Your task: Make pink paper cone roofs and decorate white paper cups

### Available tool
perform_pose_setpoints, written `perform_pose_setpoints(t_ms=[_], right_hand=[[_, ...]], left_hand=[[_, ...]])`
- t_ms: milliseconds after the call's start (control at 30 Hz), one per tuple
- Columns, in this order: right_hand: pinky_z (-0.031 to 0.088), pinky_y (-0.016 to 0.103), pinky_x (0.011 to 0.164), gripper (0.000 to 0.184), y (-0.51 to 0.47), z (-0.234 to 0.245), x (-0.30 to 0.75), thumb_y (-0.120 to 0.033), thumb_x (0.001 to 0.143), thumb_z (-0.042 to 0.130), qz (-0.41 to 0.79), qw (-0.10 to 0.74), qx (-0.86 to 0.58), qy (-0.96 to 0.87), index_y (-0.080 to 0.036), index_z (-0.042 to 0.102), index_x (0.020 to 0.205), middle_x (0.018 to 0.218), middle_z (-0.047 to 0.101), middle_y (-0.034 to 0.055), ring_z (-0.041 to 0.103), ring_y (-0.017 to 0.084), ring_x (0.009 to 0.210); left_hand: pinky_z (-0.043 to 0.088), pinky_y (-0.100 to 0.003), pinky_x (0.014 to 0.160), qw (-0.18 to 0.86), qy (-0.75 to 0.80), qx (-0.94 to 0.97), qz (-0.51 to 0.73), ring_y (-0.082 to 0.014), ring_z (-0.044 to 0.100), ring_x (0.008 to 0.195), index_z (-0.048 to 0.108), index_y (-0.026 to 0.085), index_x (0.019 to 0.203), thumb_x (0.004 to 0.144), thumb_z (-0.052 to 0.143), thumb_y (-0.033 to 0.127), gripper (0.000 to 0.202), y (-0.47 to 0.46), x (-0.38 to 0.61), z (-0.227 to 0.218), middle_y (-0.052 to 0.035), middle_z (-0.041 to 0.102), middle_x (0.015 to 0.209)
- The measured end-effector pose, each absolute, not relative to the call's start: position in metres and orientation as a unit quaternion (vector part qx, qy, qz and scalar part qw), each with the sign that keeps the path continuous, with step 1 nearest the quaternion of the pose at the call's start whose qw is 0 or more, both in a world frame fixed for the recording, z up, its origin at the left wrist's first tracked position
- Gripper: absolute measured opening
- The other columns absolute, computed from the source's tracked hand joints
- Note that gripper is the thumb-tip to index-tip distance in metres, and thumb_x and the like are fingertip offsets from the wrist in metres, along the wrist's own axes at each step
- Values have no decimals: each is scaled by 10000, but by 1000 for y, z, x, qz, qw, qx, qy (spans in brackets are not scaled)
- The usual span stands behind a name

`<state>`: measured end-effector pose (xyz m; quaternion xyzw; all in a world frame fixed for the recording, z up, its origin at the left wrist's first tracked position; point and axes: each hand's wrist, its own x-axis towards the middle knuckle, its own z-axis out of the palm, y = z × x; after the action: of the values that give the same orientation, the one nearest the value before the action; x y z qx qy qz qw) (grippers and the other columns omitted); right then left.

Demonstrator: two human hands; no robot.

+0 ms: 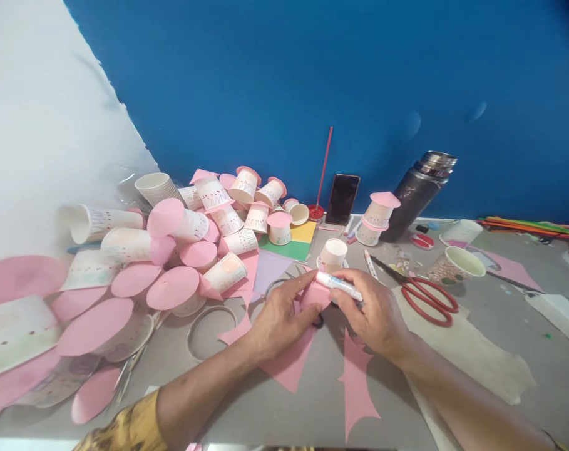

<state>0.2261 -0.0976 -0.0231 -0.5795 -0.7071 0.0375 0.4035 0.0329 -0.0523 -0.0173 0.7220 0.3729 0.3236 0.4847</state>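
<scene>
My left hand (pixel 280 316) pinches a folded piece of pink paper (pixel 315 294) just above the grey table (pixel 246 407). My right hand (pixel 375 315) holds a white glue stick (pixel 339 285) lying across the top of that pink piece, and its fingers also touch the paper. Pink paper offcuts (pixel 357 382) lie on the table under and in front of both hands. A small paper cup (pixel 333 254) stands just behind the hands.
A heap of paper cups with pink cone lids (pixel 185 244) fills the left side. Red-handled scissors (pixel 427 294) lie to the right, beside a patterned cup (pixel 454 264). A dark flask (pixel 418 191), a phone (pixel 343 198) and coloured paper sheets (pixel 291 247) are at the back.
</scene>
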Motion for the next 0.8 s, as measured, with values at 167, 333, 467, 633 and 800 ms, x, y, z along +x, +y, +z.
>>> perform_pose_setpoints(t_ms=[167, 333, 467, 633, 800], right_hand=[[538, 328, 718, 149, -97, -26, 226, -286, 984, 552, -9, 400, -563, -723, -218, 641, 1082, 949, 789, 70, 743, 231, 843], [519, 327, 674, 150, -98, -28, 224, -283, 1007, 535, -80, 403, -549, -728, -200, 636, 1080, 898, 783, 67, 739, 225, 789], [501, 309, 631, 170, -99, -26, 225, -318, 1012, 527, -77, 404, -572, -710, -197, 640, 1052, 853, 783, 61, 741, 217, 743], [467, 278, 568, 173, -99, -21, 226, -328, 1007, 521, -2, 399, -599, -694, -201, 636, 1011, 784, 769, 31, 716, 191, 660], [459, 270, 567, 167, -100, -22, 224, -301, 996, 513, 35, 391, -601, -696, -196, 639, 1028, 791, 763, 25, 699, 180, 642]], left_hand=[[350, -458, 1191, 470, 335, 738, 351, -326, 519, 1379, 636, 255, 1405, 804, 744, 193, 614, -49, 32, -24, -84, 632, 1445], [281, -485, 1250, 465, 289, 771, 326, -320, 396, 1488, 545, 252, 1490, 851, 742, 284, 669, -47, 29, -24, -75, 502, 1582], [276, -511, 1255, 480, 284, 766, 319, -340, 381, 1501, 537, 274, 1499, 864, 744, 363, 673, -49, 27, -21, -68, 498, 1588], [302, -513, 1236, 526, 319, 717, 327, -347, 442, 1463, 648, 264, 1399, 838, 762, 406, 589, -46, 26, -21, -81, 569, 1527], [519, -385, 1002, 578, 385, 628, 351, -288, 663, 1184, 816, 241, 1108, 892, 676, 432, 321, -41, 27, -16, -75, 774, 1174]])
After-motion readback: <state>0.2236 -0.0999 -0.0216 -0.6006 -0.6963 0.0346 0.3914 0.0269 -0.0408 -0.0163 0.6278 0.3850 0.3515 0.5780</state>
